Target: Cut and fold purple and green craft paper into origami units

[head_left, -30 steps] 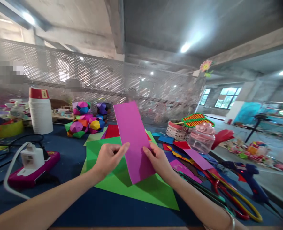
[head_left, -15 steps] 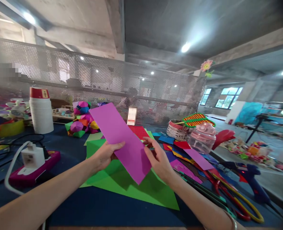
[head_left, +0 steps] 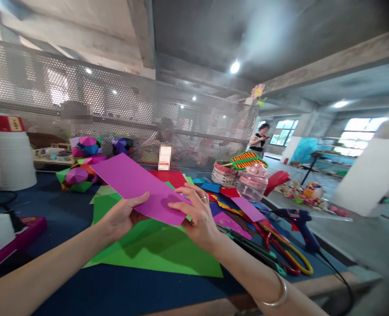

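The person holds a purple sheet w/ the L hand, tilted & raised above green sheets, which lie on the dark blue tabletop. The L thumb presses on the upper face & the other L fingers go underneath, so they are gripping the sheet at its near long edge. The R hand is at the R end of the sheet: its fingers are bent & some tips touch the upper face; whether the thumb pinches from below I can't tell, bc it is not clear to see. On the R wrist is a silver bangle.

Behind the purple sheet lies a red sheet, partly covered. To the R of the hands are coloured paper pcs, overlapping each other, then scissors w/ red & yellow handles, & a blue glue gun. Further back a woven basket & a pink clear jar are standing near each other. On the L side: a stack of paper cups, some multicoloured paper balls & a purple power strip. In the bkgd, by the windows, another person is standing.
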Tool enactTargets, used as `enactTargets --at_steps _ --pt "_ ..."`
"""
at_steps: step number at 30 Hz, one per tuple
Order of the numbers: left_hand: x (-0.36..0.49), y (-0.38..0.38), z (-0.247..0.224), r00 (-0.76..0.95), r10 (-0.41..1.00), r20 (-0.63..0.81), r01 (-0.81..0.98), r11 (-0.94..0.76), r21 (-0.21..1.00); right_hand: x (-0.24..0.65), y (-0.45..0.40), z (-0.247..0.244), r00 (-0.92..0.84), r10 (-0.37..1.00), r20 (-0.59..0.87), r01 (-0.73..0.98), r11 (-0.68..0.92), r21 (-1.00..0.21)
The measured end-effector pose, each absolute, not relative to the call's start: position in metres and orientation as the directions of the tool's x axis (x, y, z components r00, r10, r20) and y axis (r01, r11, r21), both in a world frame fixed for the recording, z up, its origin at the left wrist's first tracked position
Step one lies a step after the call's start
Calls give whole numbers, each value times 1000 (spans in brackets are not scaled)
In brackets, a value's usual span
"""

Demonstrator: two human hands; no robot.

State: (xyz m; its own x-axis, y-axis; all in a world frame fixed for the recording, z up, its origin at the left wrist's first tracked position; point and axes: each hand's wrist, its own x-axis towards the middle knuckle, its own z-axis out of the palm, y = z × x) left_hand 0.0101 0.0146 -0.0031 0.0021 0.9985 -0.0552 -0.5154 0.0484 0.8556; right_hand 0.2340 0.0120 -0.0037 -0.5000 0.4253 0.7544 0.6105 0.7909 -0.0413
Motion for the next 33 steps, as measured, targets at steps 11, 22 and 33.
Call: enactTargets --at_steps 11,22,33 --pt "12 9 1 26 1000 -6 -486 18 874 229 12 1 -419 380 825 459 872 -169" --pt "8 4 -6 221 969 112 -355 -27 934 221 13 -6 -320 866 383 169 450 -877" --pt "16 4 -7 165 983 75 -201 -41 979 220 8 -5 -272 846 460 272 526 -806"
